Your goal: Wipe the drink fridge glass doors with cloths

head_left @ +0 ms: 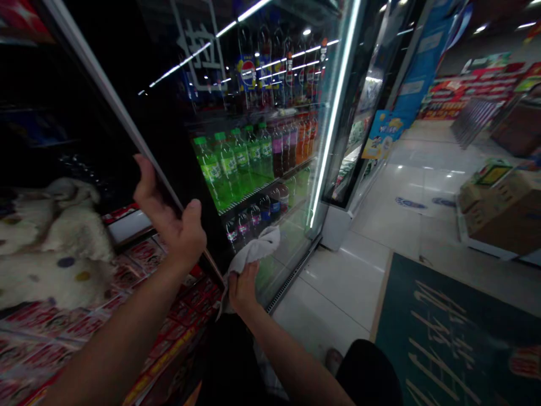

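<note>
1. The fingers (146, 176) of the left hand (174, 228) are curled, with the thumb bent over, gripping the metal frame (127, 118) along the edge of the glass door (253, 186). The hand sits on that long slanted edge, with open frame running past it toward the top left.
2. The right hand (243, 288) is clenched around a crumpled white cloth (253, 252), which rests against the lower part of the glass. Its loose end rises past the fingers.
3. Behind the glass, green-capped bottles (228, 160) fill one shelf, with dark and orange drinks beside them. Smaller bottles (253, 217) stand on the shelf below.
4. A metal grille strip (291, 276) runs along the bottom edge of the door, just beyond the cloth. Past it, the pale tile floor (333, 293) opens out in a wide aisle.
5. On the left, close under the left forearm, red packaged goods (46, 332) are stacked, and a white spotted plush item (54, 242) lies on them.
6. To the right, a green floor mat (448, 338) with pale lettering lies near the person's dark shorts (367, 375). Cardboard boxes (502, 208) stand well apart across the aisle.
</note>
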`<state>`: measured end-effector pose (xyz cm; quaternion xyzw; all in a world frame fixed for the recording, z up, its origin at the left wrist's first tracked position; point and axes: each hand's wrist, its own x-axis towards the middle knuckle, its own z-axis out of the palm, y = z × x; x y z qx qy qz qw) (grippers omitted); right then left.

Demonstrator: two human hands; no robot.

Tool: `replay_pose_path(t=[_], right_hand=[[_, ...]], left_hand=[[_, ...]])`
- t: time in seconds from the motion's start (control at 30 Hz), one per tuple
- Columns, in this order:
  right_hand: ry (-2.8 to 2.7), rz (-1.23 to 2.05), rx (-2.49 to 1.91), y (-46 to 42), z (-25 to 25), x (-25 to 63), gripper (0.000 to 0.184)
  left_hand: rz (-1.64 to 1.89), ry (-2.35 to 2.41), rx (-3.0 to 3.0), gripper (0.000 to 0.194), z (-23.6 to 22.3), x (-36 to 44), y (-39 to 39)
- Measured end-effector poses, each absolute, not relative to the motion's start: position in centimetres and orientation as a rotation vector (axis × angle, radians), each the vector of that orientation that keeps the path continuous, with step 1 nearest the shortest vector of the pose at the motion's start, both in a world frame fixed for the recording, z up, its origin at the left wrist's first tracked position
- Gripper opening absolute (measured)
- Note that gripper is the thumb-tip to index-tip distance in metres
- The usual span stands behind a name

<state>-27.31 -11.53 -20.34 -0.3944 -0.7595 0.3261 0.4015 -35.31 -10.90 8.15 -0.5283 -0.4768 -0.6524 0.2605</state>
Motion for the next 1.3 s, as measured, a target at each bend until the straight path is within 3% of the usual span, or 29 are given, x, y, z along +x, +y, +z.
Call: replay_pose_path(t=[0.2, 0.4, 0.47, 0.57, 0.63, 0.77, 0.9, 1.03, 1.17, 1.3], right_hand=[[-1.839, 0.518, -0.718, -12.2, -19.3, -25.2, 0.033], [-1.650, 0.238, -0.458, -11.6, -13.5, -23.0, 0.022], [-1.636, 0.176, -0.379, -12.0, -10.4, -22.3, 0.017], [-1.623, 0.075, -0.262, -13.1, -5.4, -21.5, 0.007], [-1.624, -0.010, -0.176, -13.7, -1.9, -21.5, 0.010], [-1.685, 0.004, -0.004, -14.3, 5.3, -23.4, 0.021], [-1.723, 0.139, 0.042, -13.8, 12.5, -27.7, 0.032], [-2.045, 0.025, 0.051, -12.5, 16.6, -32.5, 0.046], [-2.645, -0.088, 0.020, -11.8, 16.4, -34.9, 0.033], [-2.690, -0.039, 0.003, -11.9, 15.5, -35.1, 0.037]], left_hand=[[-1.610, -1.132, -1.505, 0.071, 7.2, -35.5, -11.2], [-1.331, -1.237, -1.585, 0.077, 8.4, -35.8, -14.1], [-1.207, -1.311, -1.674, 0.066, 9.7, -35.7, -17.5], [-1.072, -1.436, -1.571, 0.034, 11.8, -36.0, -23.5], [-0.938, -1.565, -1.376, 0.029, 12.9, -36.8, -26.7], [-0.599, -1.873, -1.160, 0.048, 13.1, -38.6, -29.0], [-0.400, -1.976, -1.121, 0.056, 11.7, -39.6, -28.4], [-0.428, -1.982, -1.122, 0.043, 11.4, -40.3, -28.3], [-0.651, -1.967, -1.116, 0.033, 11.9, -41.4, -28.5], [-1.068, -1.659, -1.005, 0.024, 12.6, -41.8, -28.7]])
